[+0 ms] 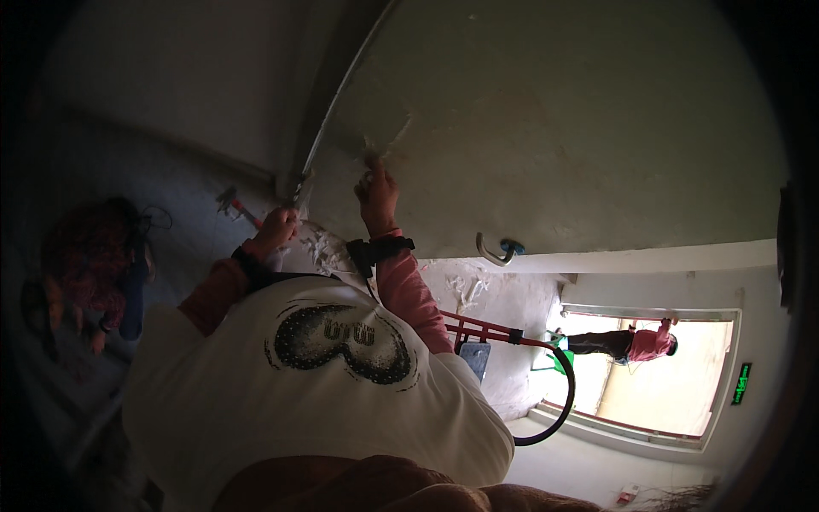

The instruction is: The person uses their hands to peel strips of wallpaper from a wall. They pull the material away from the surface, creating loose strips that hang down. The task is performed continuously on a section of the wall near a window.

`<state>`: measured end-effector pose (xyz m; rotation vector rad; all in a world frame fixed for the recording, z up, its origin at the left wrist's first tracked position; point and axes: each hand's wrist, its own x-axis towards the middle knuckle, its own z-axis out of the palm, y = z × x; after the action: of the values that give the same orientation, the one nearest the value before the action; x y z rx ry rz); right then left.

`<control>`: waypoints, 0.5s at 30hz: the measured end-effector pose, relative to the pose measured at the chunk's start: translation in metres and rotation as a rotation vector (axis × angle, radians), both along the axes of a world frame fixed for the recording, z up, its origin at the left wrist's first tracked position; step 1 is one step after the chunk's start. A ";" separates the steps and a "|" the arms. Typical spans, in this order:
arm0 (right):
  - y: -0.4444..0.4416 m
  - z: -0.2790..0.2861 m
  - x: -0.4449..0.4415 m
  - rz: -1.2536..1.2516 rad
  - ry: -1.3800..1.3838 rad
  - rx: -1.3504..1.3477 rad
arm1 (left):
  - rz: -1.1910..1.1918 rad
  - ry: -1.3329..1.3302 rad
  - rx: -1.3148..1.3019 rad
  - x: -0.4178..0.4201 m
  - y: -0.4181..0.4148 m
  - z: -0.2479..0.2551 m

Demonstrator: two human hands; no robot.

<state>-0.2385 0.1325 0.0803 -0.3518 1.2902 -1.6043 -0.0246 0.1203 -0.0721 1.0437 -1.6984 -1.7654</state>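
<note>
A large grey-green door panel (544, 128) with a curved metal lever handle (499, 248) fills the upper view. My right hand (379, 195) is raised against its face, fingers curled, the index finger pointing up at a rough, scuffed patch (387, 137). Something small and pale shows at those fingers, too dim to name. At the panel's long pale edge (339, 89), my left hand (278, 227) is curled around the end nearest me. Both wrists wear black straps over pink sleeves.
Left, a person (89, 269) crouches near a tool with an orange handle (246, 211) on the floor. White scraps (326, 246) lie below the panel. A red-framed cart (480, 326) with a black curved bar stands right. Beyond, another person (640, 345) stands on a green stool (563, 361) by a window.
</note>
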 end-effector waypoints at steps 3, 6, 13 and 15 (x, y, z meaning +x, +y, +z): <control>0.001 0.010 0.001 0.032 -0.135 -0.013 | 0.049 0.004 -0.062 -0.008 0.001 0.000; 0.002 0.009 -0.004 0.114 -0.227 -0.092 | 0.028 -0.024 -0.084 -0.013 0.002 0.022; -0.025 0.004 -0.003 0.197 -0.556 -0.137 | 0.047 0.104 -0.108 -0.026 -0.003 0.007; -0.032 -0.002 -0.004 0.186 -0.785 -0.097 | 0.040 0.100 -0.058 -0.027 -0.004 0.011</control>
<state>-0.2427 0.1007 0.0786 0.1056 0.5628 -1.4275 -0.0516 0.1167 -0.0608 0.9427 -1.6462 -1.7039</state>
